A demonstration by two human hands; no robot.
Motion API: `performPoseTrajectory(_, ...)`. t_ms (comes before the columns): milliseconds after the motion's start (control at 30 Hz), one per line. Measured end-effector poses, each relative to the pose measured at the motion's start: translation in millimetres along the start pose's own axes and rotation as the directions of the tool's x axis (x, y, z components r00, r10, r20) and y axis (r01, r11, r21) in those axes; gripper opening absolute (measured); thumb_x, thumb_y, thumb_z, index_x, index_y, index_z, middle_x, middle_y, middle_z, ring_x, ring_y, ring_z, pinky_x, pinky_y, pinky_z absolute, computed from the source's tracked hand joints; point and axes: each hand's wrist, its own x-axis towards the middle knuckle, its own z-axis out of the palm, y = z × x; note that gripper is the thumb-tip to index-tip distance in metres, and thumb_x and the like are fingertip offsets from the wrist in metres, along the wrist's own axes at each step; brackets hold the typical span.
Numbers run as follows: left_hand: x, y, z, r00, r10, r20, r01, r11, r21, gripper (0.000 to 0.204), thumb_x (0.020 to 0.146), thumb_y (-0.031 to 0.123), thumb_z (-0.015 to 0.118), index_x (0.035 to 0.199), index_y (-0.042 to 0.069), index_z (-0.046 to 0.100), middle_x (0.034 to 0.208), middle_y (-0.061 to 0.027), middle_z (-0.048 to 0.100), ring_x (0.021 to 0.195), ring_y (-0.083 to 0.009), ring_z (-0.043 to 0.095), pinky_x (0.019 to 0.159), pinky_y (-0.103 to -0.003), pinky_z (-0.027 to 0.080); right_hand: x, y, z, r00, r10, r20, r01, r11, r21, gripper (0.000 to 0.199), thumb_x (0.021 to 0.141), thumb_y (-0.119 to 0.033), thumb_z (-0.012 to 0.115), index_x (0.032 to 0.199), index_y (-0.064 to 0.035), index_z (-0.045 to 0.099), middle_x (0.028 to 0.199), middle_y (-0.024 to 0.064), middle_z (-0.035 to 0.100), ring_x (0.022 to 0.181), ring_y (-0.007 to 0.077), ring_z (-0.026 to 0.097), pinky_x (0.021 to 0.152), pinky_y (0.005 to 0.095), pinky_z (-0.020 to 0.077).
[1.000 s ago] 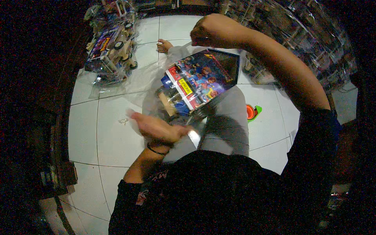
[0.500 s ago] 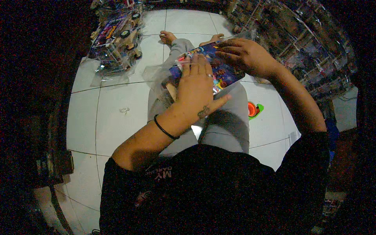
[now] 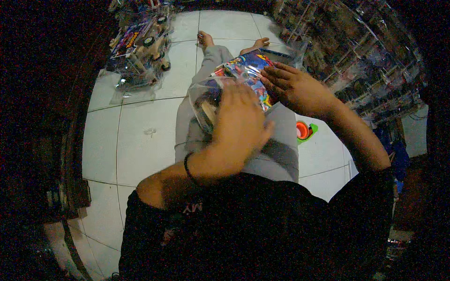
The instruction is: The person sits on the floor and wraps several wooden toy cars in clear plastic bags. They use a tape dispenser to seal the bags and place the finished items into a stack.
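the person sat on a white tiled floor [image 3: 122,154], legs in grey trousers [image 3: 276,154] stretched forward. the left hand [image 3: 239,124], a dark band [image 3: 188,169] at its wrist, lay flat with fingers together on a colourful boxed toy in a clear plastic bag [image 3: 239,77] resting on the lap. the right hand [image 3: 293,86] pressed on the package's right side, fingers spread wide, gripping nothing. just right of the thigh lay a small orange and green object [image 3: 304,131]. farther off, at the upper left, a heap of bagged toy vehicles [image 3: 140,44] sat on the tiles, and bare feet [image 3: 205,37] showed beyond the package.
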Motion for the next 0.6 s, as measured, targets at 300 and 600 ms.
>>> performPoseTrajectory(300, 14, -2, 25, 0.861, 0.321, -0.394, -0.256, 0.944, 0.209, 0.041, 0.082, 0.023, 0.051, 0.101, -0.012, 0.06, 0.108, -0.0269, 0.058, 0.106, -0.0355, 0.054, 0.104, -0.046, 0.031, -49, -5, 48, 0.928, 0.29, -0.233, -0.296, 0.955, 0.006, 0.049, 0.071, -0.01, 0.063, 0.119, -0.0049, 0.054, 0.133, 0.014, 0.048, 0.128, 0.0312, 0.039, 0.109, 0.0429, 0.0245)
performPoseTrajectory(600, 10, 0, 34, 0.835, 0.402, -0.376, -0.339, 0.914, 0.223, 0.033, 0.082, 0.02, 0.055, 0.091, -0.011, 0.063, 0.104, -0.0236, 0.057, 0.099, -0.0322, 0.054, 0.095, -0.044, 0.038, -258, -115, 395, -0.32, 0.424, 0.847, -0.056, -0.901, 0.43, 0.08, 0.076, -0.061, 0.06, 0.119, 0.0056, 0.051, 0.11, 0.0212, 0.059, 0.1, 0.0346, 0.057, 0.085, 0.047, 0.0456)
